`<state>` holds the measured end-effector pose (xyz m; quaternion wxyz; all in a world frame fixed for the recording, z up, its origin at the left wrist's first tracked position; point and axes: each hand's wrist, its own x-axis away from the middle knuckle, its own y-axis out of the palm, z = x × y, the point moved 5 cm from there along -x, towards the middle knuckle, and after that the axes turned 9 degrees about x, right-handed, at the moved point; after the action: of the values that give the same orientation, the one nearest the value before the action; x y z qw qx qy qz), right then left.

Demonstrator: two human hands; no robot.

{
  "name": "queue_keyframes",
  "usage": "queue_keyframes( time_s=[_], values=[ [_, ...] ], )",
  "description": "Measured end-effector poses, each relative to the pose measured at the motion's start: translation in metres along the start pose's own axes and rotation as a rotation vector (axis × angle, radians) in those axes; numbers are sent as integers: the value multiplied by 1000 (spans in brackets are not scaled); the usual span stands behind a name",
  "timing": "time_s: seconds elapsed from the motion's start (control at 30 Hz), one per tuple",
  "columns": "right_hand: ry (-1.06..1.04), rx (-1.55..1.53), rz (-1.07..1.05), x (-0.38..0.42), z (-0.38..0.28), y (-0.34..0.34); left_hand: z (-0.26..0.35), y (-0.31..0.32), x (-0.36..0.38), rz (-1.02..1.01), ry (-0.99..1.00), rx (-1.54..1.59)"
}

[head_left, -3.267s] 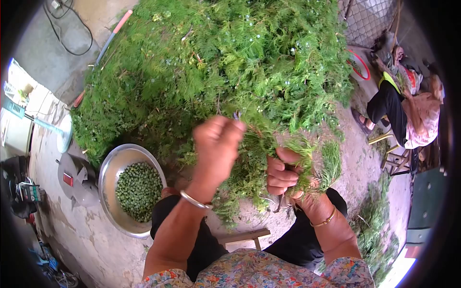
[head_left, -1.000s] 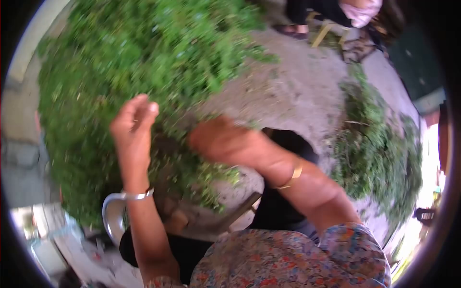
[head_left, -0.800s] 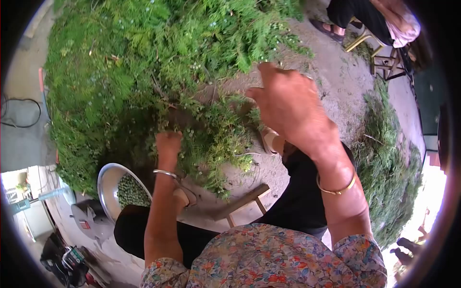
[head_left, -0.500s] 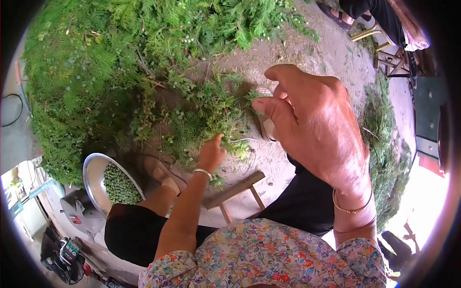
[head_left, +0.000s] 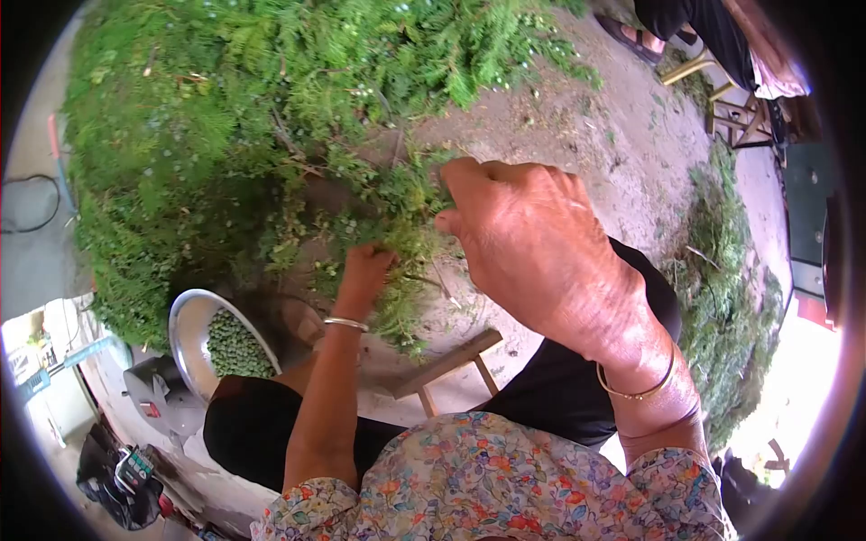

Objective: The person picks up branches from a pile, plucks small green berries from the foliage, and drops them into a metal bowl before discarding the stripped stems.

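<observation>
A leafy green conifer sprig (head_left: 408,302) spreads between my two hands above the floor. My left hand (head_left: 365,272), with a silver bangle, is closed at the sprig's left side, its fingers wrapped on the stem. Large and near the camera, my right hand (head_left: 541,243), with a thin gold bracelet, has its thumb and fingers curled together beside the leaves. Whatever its fingertips hold is hidden. By my left knee, a metal bowl (head_left: 183,316) stands tilted, with many small green cones (head_left: 236,347) inside.
A big heap of cut conifer branches (head_left: 153,171) covers the floor ahead and left. More cuttings (head_left: 704,261) lie at the right. A wooden stool (head_left: 451,362) stands between my legs. Another person's sandaled foot (head_left: 631,38) and a wooden chair (head_left: 744,122) are at upper right.
My right hand has moved left and slightly down toward the sprig, and its fingers have drawn closer together. My left hand has shifted a little left and now closes on the stem.
</observation>
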<state>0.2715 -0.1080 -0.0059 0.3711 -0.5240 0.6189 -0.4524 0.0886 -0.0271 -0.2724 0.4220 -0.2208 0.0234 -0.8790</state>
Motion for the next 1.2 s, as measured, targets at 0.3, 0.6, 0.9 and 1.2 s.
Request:
queue_keyframes(
  time_s=[0.3, 0.6, 0.9, 1.2],
  values=[
    [-118, -215, -160, -28, -44, 14, 156, -97, 35, 214, -84, 609],
    [-148, -787, 114, -55, -69, 6, 204, -129, 49, -319, -12, 1623],
    [83, -1104, -80, -74, -79, 27, 210, -154, 59, 67, 127, 1184],
    [132, -1326, -6, -77, -86, 29, 219, -178, 76, 256, 705, 1052]
  ],
)
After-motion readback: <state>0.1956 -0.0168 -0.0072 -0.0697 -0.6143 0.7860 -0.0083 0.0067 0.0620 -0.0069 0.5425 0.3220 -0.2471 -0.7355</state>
